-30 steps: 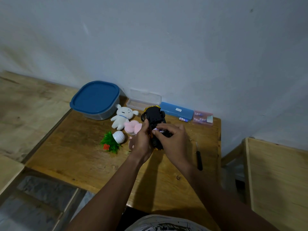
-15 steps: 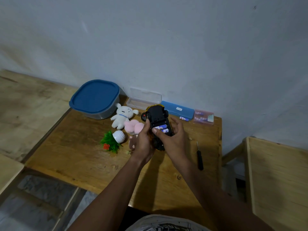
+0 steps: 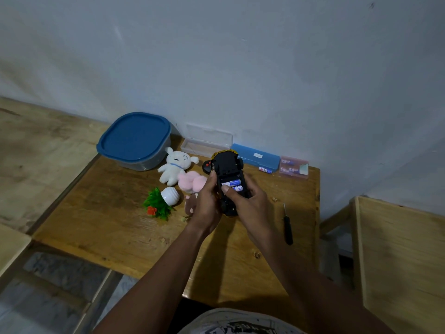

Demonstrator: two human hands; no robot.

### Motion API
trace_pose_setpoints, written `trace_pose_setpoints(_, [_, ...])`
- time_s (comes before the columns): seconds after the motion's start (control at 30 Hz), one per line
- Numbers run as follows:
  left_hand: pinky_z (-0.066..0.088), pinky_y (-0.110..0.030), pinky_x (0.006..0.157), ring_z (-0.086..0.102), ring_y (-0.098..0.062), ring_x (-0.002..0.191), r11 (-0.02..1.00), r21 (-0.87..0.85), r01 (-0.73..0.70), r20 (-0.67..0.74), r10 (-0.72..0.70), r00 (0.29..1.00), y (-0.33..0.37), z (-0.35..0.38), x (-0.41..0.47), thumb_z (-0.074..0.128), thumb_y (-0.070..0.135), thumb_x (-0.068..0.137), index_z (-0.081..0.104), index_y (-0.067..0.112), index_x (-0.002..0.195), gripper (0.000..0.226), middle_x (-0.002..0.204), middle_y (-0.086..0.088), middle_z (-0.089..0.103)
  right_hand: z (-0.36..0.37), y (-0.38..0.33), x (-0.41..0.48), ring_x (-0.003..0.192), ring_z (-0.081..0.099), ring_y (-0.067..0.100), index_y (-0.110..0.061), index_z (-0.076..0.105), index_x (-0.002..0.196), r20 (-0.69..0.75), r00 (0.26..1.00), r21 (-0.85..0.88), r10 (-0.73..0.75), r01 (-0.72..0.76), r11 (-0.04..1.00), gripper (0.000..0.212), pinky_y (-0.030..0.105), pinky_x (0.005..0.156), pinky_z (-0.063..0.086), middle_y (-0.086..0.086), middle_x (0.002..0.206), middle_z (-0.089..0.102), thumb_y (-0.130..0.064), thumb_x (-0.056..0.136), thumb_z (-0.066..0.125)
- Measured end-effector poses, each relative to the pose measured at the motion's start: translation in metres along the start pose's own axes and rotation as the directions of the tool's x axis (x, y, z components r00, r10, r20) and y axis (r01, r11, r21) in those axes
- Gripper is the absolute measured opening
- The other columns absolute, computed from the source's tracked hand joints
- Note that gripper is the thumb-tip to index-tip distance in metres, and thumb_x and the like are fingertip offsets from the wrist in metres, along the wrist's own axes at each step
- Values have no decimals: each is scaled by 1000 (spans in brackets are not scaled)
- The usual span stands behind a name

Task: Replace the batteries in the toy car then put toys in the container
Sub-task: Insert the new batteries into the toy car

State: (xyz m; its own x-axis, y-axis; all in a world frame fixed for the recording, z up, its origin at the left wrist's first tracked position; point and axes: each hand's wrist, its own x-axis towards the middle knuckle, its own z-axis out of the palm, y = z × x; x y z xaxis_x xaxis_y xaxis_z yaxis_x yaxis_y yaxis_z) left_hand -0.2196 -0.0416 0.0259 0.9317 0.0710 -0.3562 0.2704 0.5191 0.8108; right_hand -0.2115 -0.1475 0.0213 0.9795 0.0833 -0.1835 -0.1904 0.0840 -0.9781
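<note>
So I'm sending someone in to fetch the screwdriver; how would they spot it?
On the wooden table, look right of the right hand, near the table's right edge. The screwdriver lies alone there: thin, black-handled, pointing toward the wall, unlike the toys on the left.

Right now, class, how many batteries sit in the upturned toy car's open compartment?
2: blue-and-white batteries and lie side by side in the black toy car's underside; a thumb may hide more.

Near half of the wooden table [image 3: 115, 227] lies bare, open to approach from the front and left. The back edge is crowded: lidded container [image 3: 134, 139], white plush [image 3: 174, 167], pink plush [image 3: 192, 182], toppled potted plant [image 3: 161, 203] (all close-set). A screwdriver [image 3: 287, 225] lies alone at right.
</note>
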Motion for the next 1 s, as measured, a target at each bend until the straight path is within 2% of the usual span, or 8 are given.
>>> trace_pose_setpoints(0.17, [59, -38, 88, 69, -29, 108, 1000, 14, 16, 12, -16, 1000, -1, -2, 4, 28, 42, 109, 65, 13, 128, 51, 116, -15, 72, 0, 10, 8, 105, 67, 8, -39, 66, 124, -71, 997, -65, 13, -17, 998, 50, 32, 79, 61, -10, 122, 66, -29, 78, 82])
trace_pose_setpoints(0.3, [58, -39, 84, 70, -27, 103, 997, 38, 63, -7, -63, 998, -4, -6, 8, 25, 44, 108, 68, 17, 121, 52, 113, -13, 74, -3, 12, 14, 98, 70, 9, -35, 69, 120, -42, 996, -53, 79, -81, 995, 41, 27, 73, 61, -11, 114, 70, -25, 81, 79])
trace_pose_setpoints(0.43, [54, -45, 91, 71, -26, 98, 990, 46, 130, -50, -128, 990, -6, -12, 16, 25, 46, 108, 68, 18, 118, 52, 110, -10, 75, -8, 19, 26, 104, 68, 13, -25, 64, 130, -56, 986, -33, 159, -161, 986, 43, 31, 81, 60, -9, 125, 65, -25, 88, 73])
trace_pose_setpoints(0.53, [51, -49, 95, 71, -27, 95, 985, 24, 171, -56, -169, 984, -10, -17, 25, 28, 47, 107, 69, 15, 119, 53, 108, -11, 75, -22, 25, 44, 89, 65, -1, -23, 65, 127, -109, 981, -83, 163, -173, 982, 33, 11, 62, 52, -12, 117, 67, -31, 94, 64])
trace_pose_setpoints(0.6, [52, -45, 91, 72, -24, 85, 983, 3, 181, -85, -180, 980, -15, -21, 31, 32, 44, 107, 70, 14, 111, 48, 97, -9, 76, -37, 31, 64, 92, 60, 0, -20, 64, 127, -184, 978, -246, 98, -143, 959, 32, 7, 61, 42, -14, 115, 63, -31, 98, 59])
trace_pose_setpoints(0.73, [52, -44, 90, 73, -23, 78, 972, -18, 236, -119, -237, 964, -21, -18, 44, 40, 32, 106, 68, 12, 106, 35, 89, -8, 77, -64, 51, 113, 102, 66, 16, -17, 69, 122, -283, 956, -641, -81, -125, 757, 29, 20, 75, 47, 2, 117, 70, -28, 96, 62])
trace_pose_setpoints(0.83, [50, -48, 98, 69, -31, 95, 951, -4, 310, -133, -308, 942, -23, -14, 52, 42, 33, 104, 63, 6, 125, 40, 108, -15, 72, -75, 56, 138, 102, 64, 20, -17, 68, 123, -227, 956, -815, -185, -82, 574, 31, 29, 85, 52, 5, 118, 69, -25, 94, 64])
trace_pose_setpoints(1.0, [48, -50, 101, 63, -34, 107, 941, -14, 337, -136, -336, 932, -33, -10, 66, 41, 33, 104, 58, 5, 132, 43, 121, -20, 66, -79, 67, 151, 96, 63, 23, -18, 67, 123, -79, 961, -952, -266, 6, 305, 31, 28, 75, 48, 7, 113, 65, -31, 96, 58])
